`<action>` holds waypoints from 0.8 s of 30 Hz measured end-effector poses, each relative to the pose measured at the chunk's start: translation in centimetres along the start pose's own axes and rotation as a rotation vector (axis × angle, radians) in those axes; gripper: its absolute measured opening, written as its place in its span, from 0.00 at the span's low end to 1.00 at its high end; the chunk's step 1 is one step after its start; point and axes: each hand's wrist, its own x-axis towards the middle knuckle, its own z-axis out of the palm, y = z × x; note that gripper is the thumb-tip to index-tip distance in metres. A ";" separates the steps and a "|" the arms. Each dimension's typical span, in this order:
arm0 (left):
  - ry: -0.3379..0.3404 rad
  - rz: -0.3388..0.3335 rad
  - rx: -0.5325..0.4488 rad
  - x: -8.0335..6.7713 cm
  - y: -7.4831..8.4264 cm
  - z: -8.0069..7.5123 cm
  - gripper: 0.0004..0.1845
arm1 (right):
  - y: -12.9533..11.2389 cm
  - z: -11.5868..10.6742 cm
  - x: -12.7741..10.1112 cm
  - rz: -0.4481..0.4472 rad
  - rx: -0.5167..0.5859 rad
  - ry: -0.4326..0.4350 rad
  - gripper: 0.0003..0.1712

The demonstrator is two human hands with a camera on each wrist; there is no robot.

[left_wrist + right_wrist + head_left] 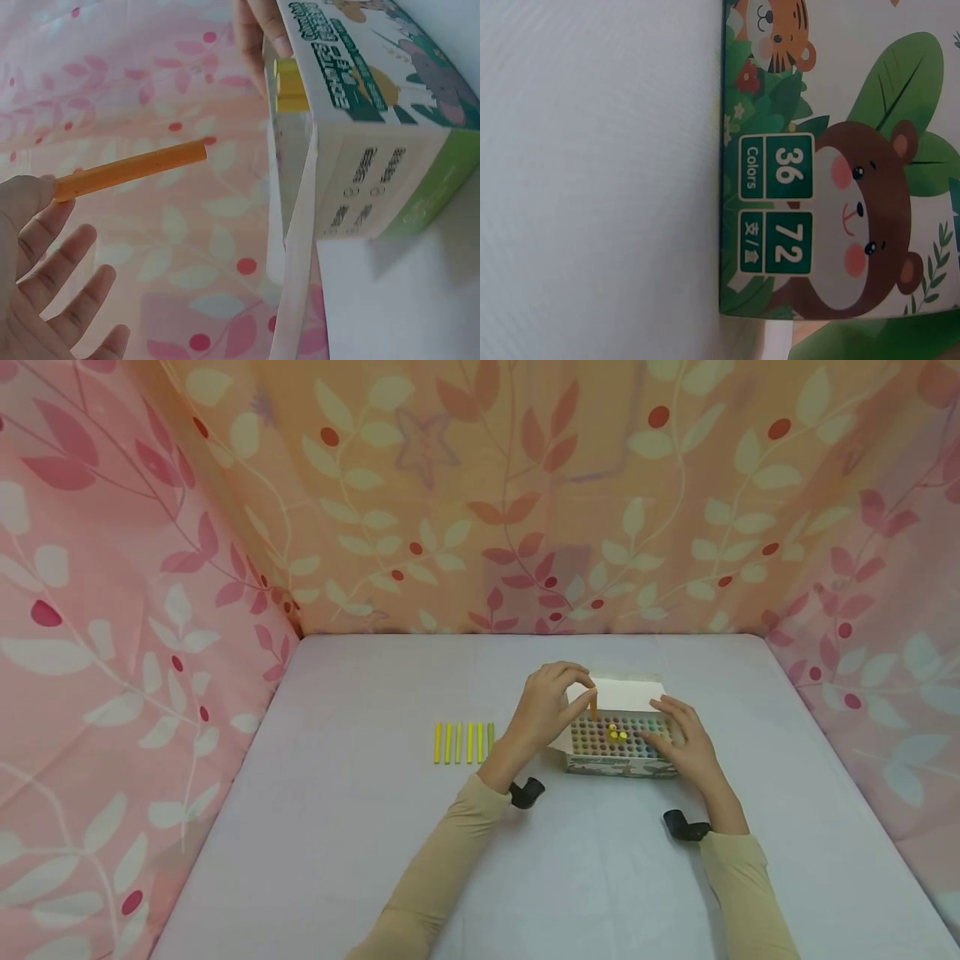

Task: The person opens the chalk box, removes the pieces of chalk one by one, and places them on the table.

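Observation:
My left hand (551, 703) pinches an orange crayon (593, 703) between thumb and forefinger, above the left part of an open cardboard box (621, 767). In the left wrist view the crayon (135, 171) points toward the box, clear of it, and the other fingers are spread. A gridded insert of many round holes fills the box. A few yellow crayons (617, 734) poke up from its middle. My right hand (692, 752) rests at the box's right side, fingers by the back corner and thumb over the grid. The right wrist view shows the printed box front (840, 225), not the hand.
Several yellow and greenish crayons (459, 743) lie in a neat row on the white table (337, 827), left of the box. The box's white lid flap (626, 693) stands open at the back. Patterned curtains (480, 510) enclose the table's back and sides.

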 end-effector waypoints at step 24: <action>0.140 -0.154 -0.083 -5.3 -5.4 -4.6 0.09 | 0.3 0.0 0.0 0.002 -0.003 -0.001 0.33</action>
